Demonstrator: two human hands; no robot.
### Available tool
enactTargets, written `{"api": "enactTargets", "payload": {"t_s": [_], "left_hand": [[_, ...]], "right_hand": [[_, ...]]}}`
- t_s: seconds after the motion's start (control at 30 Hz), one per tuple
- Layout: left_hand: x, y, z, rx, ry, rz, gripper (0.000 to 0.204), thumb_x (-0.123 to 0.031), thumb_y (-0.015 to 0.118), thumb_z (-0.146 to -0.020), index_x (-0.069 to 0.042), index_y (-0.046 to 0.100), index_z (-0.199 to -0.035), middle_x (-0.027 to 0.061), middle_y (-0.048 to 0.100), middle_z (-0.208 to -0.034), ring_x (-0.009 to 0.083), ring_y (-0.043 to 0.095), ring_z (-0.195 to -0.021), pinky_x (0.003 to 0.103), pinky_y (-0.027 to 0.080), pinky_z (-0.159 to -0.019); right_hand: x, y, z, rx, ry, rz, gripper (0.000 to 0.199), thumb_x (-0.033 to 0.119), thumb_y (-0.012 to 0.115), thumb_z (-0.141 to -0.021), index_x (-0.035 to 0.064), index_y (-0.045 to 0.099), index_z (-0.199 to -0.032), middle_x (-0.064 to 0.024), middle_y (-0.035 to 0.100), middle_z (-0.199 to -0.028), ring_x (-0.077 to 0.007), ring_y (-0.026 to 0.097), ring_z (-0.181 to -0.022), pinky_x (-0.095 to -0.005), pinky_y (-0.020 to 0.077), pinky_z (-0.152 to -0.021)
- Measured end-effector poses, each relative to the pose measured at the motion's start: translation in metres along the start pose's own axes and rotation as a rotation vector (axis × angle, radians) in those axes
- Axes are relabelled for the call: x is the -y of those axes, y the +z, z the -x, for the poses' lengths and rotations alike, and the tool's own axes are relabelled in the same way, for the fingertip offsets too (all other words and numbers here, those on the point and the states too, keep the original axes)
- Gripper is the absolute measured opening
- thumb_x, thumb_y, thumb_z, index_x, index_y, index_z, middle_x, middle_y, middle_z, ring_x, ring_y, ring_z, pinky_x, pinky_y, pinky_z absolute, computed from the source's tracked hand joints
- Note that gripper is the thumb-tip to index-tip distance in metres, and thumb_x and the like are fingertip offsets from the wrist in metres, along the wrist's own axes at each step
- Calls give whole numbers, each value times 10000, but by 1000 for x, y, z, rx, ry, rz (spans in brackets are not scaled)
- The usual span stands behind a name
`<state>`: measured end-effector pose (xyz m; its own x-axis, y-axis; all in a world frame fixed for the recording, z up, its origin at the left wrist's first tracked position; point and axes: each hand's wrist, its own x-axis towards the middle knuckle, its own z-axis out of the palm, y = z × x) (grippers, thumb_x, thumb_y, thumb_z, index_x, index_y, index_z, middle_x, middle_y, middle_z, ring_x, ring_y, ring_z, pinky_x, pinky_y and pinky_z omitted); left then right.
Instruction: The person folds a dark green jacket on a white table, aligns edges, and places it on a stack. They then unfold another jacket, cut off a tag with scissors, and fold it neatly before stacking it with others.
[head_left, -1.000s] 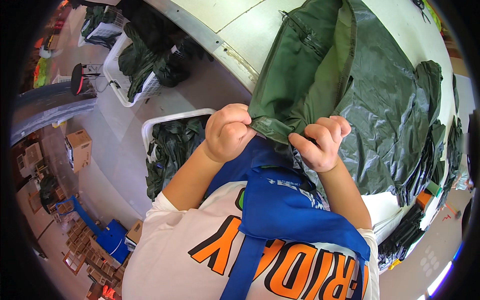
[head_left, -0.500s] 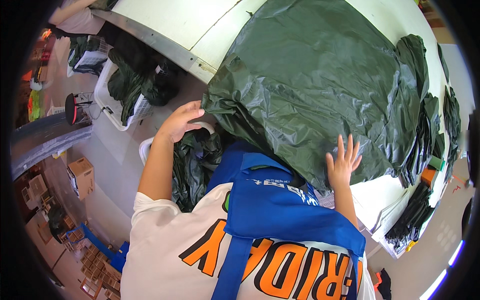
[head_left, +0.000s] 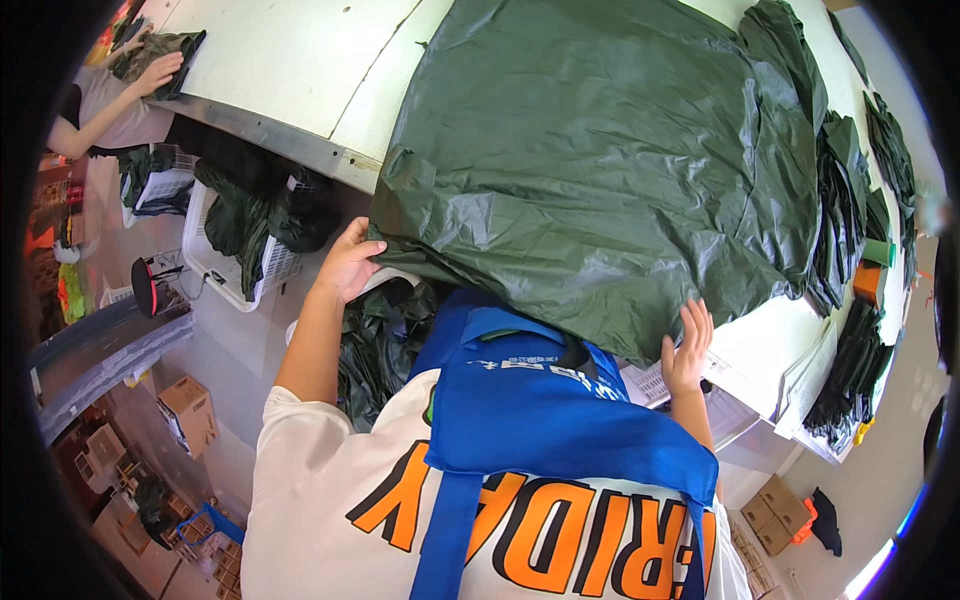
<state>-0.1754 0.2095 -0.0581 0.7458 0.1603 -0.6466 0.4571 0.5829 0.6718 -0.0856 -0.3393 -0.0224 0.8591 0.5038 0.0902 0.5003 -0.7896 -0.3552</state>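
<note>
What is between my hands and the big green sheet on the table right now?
Nothing visible. The left hand already grips the near edge of the dark green sheet, and the right hand lies open against its lower right edge. The blue apron sits below both, not between.

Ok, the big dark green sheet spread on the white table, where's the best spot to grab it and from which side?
Probably along the near hem of the green sheet, where it overhangs the white table edge. Come from the person's side, below the edge: the left hand already grips the near left corner and the right hand lies open on the near right edge. The rest lies spread out, offering little to pinch.
</note>
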Motion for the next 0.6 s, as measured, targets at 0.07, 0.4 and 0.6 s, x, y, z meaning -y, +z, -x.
{"api": "enactTargets", "payload": {"t_s": [0.07, 0.4, 0.6], "left_hand": [[-5, 2, 1, -56, 0, -124, 259, -80, 635, -828, -84, 489, -1041, 29, 606, -974, 163, 579, -882, 343, 465, -776], [-85, 46, 53, -47, -54, -433, 581, -55, 528, -823, -255, 410, -1355, 27, 631, -876, 78, 509, -591, 215, 333, -414], [-172, 92, -27, -86, -107, -285, 530, -543, 470, -939, -41, 597, -828, 51, 577, -638, 99, 517, -472, 198, 384, -383]], "right_hand": [[-1, -9, 36, 80, 33, 63, 569, 119, 607, -719, 53, 477, -1269, -149, 474, -1351, -375, 360, -1332, -529, 188, -1120], [-7, -37, 23, 222, 225, -226, 434, -133, 446, -617, 88, 636, -938, -87, 621, -1002, -328, 511, -1174, -514, 282, -1093], [-38, -107, -106, -127, 305, -1, 289, 126, 559, -905, -10, 511, -1156, -268, 620, -988, -454, 584, -902, -435, 469, -780]]}}
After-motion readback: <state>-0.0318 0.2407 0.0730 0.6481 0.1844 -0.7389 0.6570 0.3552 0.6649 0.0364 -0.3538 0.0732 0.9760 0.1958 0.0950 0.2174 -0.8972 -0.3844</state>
